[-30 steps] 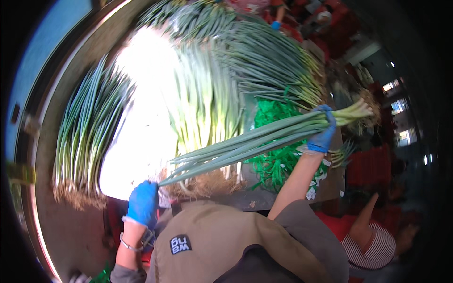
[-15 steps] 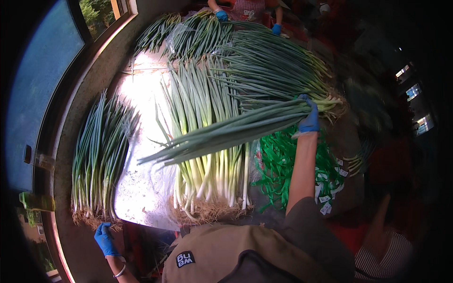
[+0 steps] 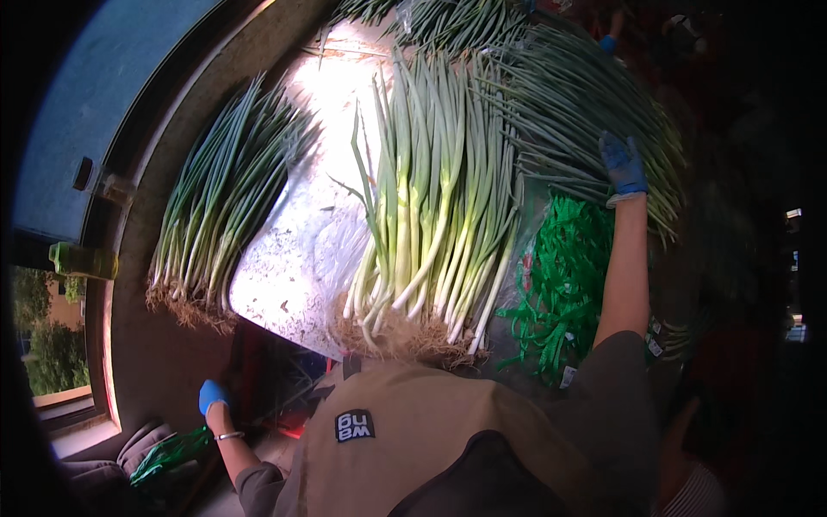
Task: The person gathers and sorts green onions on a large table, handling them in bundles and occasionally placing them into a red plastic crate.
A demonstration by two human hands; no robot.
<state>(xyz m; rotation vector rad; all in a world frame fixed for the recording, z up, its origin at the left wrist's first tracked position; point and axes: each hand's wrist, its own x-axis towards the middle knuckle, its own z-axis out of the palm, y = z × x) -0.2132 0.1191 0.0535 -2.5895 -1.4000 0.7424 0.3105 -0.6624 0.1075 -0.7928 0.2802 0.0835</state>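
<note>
My right hand [image 3: 624,164], in a blue glove, lies with its fingers stretched out on a large pile of green onions [image 3: 568,112] at the far right. My left hand [image 3: 213,395], also gloved in blue, hangs low on the left, off the table's edge, its fingers not distinct. In front of me a thick bunch of green onions [image 3: 431,207] lies with pale stalks and brown roots towards me. Another bunch of green onions [image 3: 228,189] lies to the left, its roots also on the near side.
Green ribbon ties with white tags form a heap [image 3: 564,284] by my right forearm. Clear plastic film [image 3: 319,250] lies on the bright table. A green bottle [image 3: 83,260] stands at the window ledge. Another person's blue-gloved hand [image 3: 608,43] shows at the far side.
My right hand has moved farther away and let go of its green onions, which now lie among the pile. My left hand has dropped lower, away from the left bunch's roots. The view has shifted.
</note>
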